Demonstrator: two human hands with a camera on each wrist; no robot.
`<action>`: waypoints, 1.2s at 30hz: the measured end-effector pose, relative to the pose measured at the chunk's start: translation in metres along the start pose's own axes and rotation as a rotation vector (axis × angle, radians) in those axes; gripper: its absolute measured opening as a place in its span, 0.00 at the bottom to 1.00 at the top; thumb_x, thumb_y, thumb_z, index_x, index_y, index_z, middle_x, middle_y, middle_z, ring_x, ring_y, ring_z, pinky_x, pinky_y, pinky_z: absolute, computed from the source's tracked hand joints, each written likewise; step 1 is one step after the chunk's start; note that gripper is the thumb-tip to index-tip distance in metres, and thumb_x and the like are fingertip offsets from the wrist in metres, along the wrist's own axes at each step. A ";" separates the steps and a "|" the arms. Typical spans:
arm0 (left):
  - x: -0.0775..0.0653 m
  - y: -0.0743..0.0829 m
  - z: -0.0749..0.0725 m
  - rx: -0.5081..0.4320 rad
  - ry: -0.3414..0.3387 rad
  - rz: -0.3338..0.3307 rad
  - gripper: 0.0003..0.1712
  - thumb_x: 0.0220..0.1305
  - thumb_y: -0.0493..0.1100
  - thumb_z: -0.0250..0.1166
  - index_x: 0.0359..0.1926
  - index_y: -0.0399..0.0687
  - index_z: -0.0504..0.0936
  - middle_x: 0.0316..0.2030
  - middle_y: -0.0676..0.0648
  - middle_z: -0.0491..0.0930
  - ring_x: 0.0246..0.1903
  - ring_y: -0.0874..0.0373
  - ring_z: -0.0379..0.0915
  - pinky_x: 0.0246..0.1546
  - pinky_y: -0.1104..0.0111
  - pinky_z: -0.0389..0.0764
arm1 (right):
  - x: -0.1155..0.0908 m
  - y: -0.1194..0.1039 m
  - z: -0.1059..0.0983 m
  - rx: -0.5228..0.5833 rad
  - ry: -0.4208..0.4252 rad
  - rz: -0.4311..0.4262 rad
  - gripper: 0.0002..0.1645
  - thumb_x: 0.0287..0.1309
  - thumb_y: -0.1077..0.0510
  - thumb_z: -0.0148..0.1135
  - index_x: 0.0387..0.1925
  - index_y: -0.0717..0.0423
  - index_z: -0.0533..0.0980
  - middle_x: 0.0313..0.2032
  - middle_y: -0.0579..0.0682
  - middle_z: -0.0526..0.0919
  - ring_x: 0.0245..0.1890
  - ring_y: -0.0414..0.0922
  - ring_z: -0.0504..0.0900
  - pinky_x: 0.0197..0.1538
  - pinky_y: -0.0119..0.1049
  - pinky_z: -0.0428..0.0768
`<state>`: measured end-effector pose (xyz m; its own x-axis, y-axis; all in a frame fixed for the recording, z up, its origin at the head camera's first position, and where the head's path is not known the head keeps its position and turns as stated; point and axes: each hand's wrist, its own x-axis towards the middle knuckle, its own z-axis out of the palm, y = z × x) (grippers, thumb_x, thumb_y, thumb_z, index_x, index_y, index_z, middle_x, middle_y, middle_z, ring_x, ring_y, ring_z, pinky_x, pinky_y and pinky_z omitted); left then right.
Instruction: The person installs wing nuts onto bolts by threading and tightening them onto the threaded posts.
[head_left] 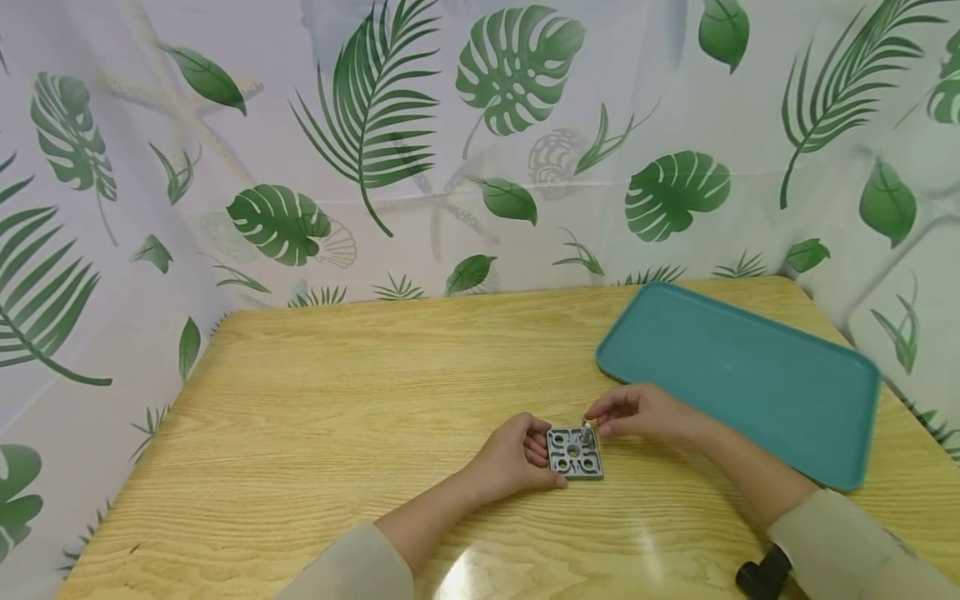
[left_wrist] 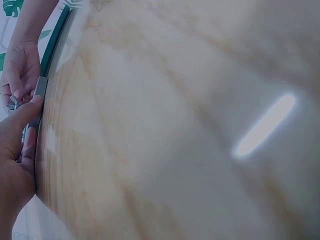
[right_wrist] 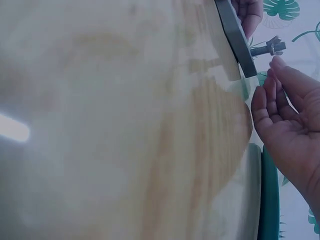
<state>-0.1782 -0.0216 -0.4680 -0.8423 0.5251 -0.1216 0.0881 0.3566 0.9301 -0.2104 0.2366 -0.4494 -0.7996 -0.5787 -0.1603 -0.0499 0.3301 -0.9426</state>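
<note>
A square grey metal plate (head_left: 573, 467) with several round holes lies on the wooden table. My left hand (head_left: 517, 460) grips its left side, thumb along the near edge and fingers at the far left corner. From the plate's far right corner stands a bolt (right_wrist: 259, 51) with a small wing nut (right_wrist: 275, 46) near its end. My right hand (head_left: 648, 414) is beside that corner, its fingers loosely bent. In the right wrist view the right thumb tip is very close to the wing nut, with a slim gap. The left wrist view shows the plate (left_wrist: 40, 90) edge-on.
A teal tray (head_left: 738, 367) lies on the right of the wooden table (head_left: 337, 400), behind the right forearm. A black object (head_left: 765, 575) sits by the right sleeve. A leaf-patterned cloth (head_left: 420, 167) hangs behind the table and along its sides.
</note>
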 end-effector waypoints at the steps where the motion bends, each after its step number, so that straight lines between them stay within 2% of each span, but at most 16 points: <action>1: 0.000 0.000 0.000 0.001 0.001 0.002 0.38 0.42 0.37 0.78 0.54 0.36 0.70 0.38 0.50 0.72 0.33 0.65 0.71 0.35 0.78 0.78 | 0.002 -0.001 0.000 0.015 -0.026 0.006 0.22 0.57 0.60 0.64 0.49 0.72 0.75 0.44 0.53 0.82 0.40 0.35 0.81 0.43 0.30 0.81; 5: 0.000 -0.001 -0.001 -0.006 -0.003 0.004 0.38 0.42 0.36 0.78 0.54 0.36 0.70 0.38 0.49 0.73 0.33 0.65 0.72 0.36 0.79 0.79 | 0.010 -0.002 0.000 0.049 -0.112 0.003 0.22 0.58 0.61 0.63 0.49 0.74 0.74 0.41 0.47 0.83 0.39 0.36 0.80 0.42 0.29 0.81; 8: 0.000 0.000 0.000 -0.010 -0.007 0.001 0.37 0.42 0.36 0.78 0.54 0.36 0.69 0.38 0.49 0.73 0.33 0.65 0.72 0.36 0.79 0.79 | 0.013 -0.001 0.001 0.054 -0.138 -0.022 0.20 0.58 0.63 0.63 0.47 0.75 0.74 0.38 0.43 0.83 0.36 0.36 0.79 0.39 0.28 0.80; 12: -0.001 0.001 0.000 -0.010 -0.007 0.001 0.37 0.42 0.36 0.78 0.54 0.36 0.70 0.38 0.49 0.73 0.32 0.66 0.72 0.36 0.79 0.79 | 0.014 0.003 0.001 0.028 -0.088 -0.056 0.14 0.56 0.64 0.64 0.41 0.72 0.77 0.34 0.42 0.83 0.34 0.36 0.79 0.37 0.29 0.80; 17: -0.001 0.001 0.000 -0.012 -0.007 0.005 0.37 0.42 0.35 0.78 0.53 0.36 0.70 0.38 0.49 0.73 0.33 0.66 0.72 0.36 0.79 0.79 | 0.008 0.003 0.004 -0.047 0.008 -0.081 0.08 0.54 0.63 0.67 0.33 0.65 0.80 0.33 0.47 0.85 0.34 0.36 0.81 0.37 0.29 0.80; 24: 0.000 -0.001 0.000 -0.012 -0.005 0.010 0.37 0.42 0.36 0.78 0.53 0.36 0.70 0.38 0.49 0.73 0.33 0.66 0.72 0.36 0.78 0.79 | -0.005 -0.003 0.015 -0.108 0.116 -0.126 0.07 0.51 0.61 0.69 0.28 0.62 0.79 0.29 0.49 0.83 0.29 0.34 0.79 0.30 0.28 0.78; 27: 0.000 -0.002 0.000 -0.005 -0.006 0.009 0.37 0.42 0.36 0.78 0.54 0.36 0.69 0.38 0.49 0.73 0.33 0.66 0.72 0.36 0.79 0.79 | -0.007 -0.001 0.018 -0.095 0.122 -0.160 0.08 0.50 0.62 0.70 0.28 0.64 0.79 0.29 0.48 0.84 0.29 0.34 0.79 0.31 0.28 0.79; 31: 0.000 -0.002 0.000 -0.002 -0.009 0.006 0.37 0.43 0.37 0.78 0.54 0.37 0.69 0.38 0.50 0.73 0.33 0.66 0.72 0.36 0.79 0.79 | -0.006 0.001 0.019 -0.105 0.076 -0.183 0.07 0.52 0.62 0.68 0.31 0.64 0.81 0.32 0.48 0.85 0.34 0.33 0.80 0.36 0.27 0.80; 34: -0.001 -0.001 0.000 -0.010 -0.011 0.006 0.37 0.43 0.36 0.78 0.54 0.37 0.69 0.39 0.50 0.73 0.33 0.66 0.72 0.36 0.79 0.79 | -0.008 0.000 0.019 -0.130 0.073 -0.149 0.08 0.54 0.61 0.67 0.31 0.64 0.81 0.33 0.47 0.85 0.34 0.33 0.79 0.36 0.27 0.79; 36: -0.001 -0.001 0.000 -0.013 -0.012 0.006 0.37 0.42 0.36 0.78 0.54 0.37 0.69 0.39 0.50 0.73 0.33 0.66 0.72 0.36 0.79 0.79 | -0.009 -0.001 0.017 -0.138 0.107 -0.117 0.08 0.54 0.60 0.67 0.31 0.63 0.80 0.32 0.46 0.84 0.32 0.33 0.78 0.34 0.28 0.78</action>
<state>-0.1778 -0.0225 -0.4686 -0.8355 0.5363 -0.1196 0.0864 0.3433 0.9353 -0.1927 0.2285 -0.4520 -0.8422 -0.5390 -0.0135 -0.2216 0.3689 -0.9027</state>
